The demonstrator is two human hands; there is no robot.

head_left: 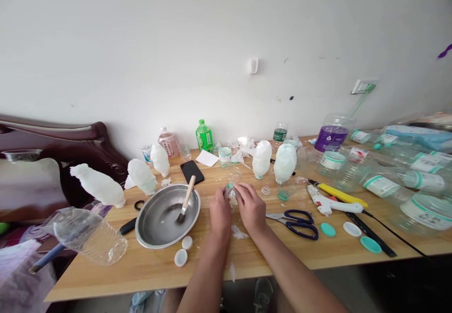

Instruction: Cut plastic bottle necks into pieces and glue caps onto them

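Note:
My left hand (220, 210) and my right hand (251, 204) are close together over the middle of the wooden table. Between their fingertips they pinch a small clear plastic piece (230, 186) with a teal part, mostly covered by the fingers. Scraps of thin white paper (239, 232) lie by my wrists. To the right of my right hand are scissors with dark blue handles (300, 223) and a small clear ring (265, 190). Two white paper-covered bottle shapes (262, 160) stand beyond it. Left of my left hand, a brush (187, 202) leans in a steel basin (141, 237).
More white paper-covered shapes (97, 183) stand at the left, behind a clear bottle (95, 242). A black phone (192, 172) lies near the back. On the right are a glue gun (332, 204), a yellow cutter (330, 194), loose lids (370, 244) and several clear bottles (383, 186).

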